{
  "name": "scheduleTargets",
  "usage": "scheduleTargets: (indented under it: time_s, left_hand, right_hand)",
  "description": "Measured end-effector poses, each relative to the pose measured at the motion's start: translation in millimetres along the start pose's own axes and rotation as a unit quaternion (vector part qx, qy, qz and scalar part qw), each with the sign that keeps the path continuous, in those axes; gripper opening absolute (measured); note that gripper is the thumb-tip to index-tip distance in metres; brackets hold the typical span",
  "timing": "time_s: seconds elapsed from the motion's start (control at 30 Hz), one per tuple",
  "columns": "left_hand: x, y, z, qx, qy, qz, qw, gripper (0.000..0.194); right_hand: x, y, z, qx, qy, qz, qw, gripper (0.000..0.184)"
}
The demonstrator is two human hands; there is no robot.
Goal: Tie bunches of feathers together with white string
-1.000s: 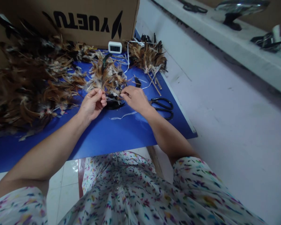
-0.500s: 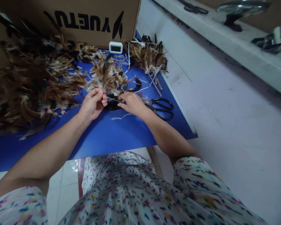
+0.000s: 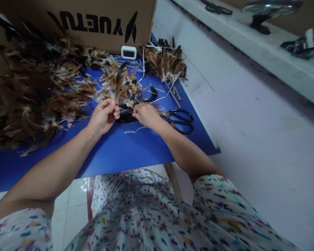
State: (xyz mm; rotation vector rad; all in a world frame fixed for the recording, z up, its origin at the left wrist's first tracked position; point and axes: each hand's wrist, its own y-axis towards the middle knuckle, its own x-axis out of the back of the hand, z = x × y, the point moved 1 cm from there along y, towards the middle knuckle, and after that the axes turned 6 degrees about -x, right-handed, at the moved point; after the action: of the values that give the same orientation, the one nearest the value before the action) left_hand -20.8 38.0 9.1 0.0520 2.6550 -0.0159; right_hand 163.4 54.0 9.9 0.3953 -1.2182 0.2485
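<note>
My left hand (image 3: 104,116) is closed in a pinch, thumb against fingers, on the pale base of a small bunch of feathers (image 3: 118,81). These are brown and whitish, with one dark curved feather, and they point away from me over other loose feathers. My right hand (image 3: 148,115) is level with it, a short gap to the right, its fingers bent and pressed together. Whatever its fingertips hold is hidden or too fine to name. Black feathers (image 3: 127,118) lie on the table between the hands. Scissors (image 3: 181,121) with black handles rest just right of my right hand.
A blue tabletop (image 3: 125,153) carries a large feather pile (image 3: 39,94) on the left. Behind stand a cardboard box (image 3: 104,38) and a small white digital clock (image 3: 128,52). A tied feather bundle (image 3: 164,62) with sticks lies back right, beside the wall (image 3: 240,115).
My right thumb and fingers have drawn closer together, and that hand has shifted very slightly. My left hand keeps its pinch in nearly the same place.
</note>
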Motion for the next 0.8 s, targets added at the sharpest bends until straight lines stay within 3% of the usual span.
scheduleTargets:
  time_s: [0.3,0.6,0.8]
  left_hand:
    - [-0.1,1,1,-0.003,-0.009,0.006,1.0,0.026]
    - [1.4,1,2,-0.003,-0.01,0.016,1.0,0.025]
    - [1.4,1,2,0.0,-0.014,0.016,1.0,0.024]
  right_hand:
    - [7,-3,10,-0.033,-0.04,0.043,0.998,0.019]
    - [4,4,-4,-0.015,0.149,-0.037,0.988,0.011]
    - [2,5,-5,-0.007,0.22,-0.063,0.974,0.005]
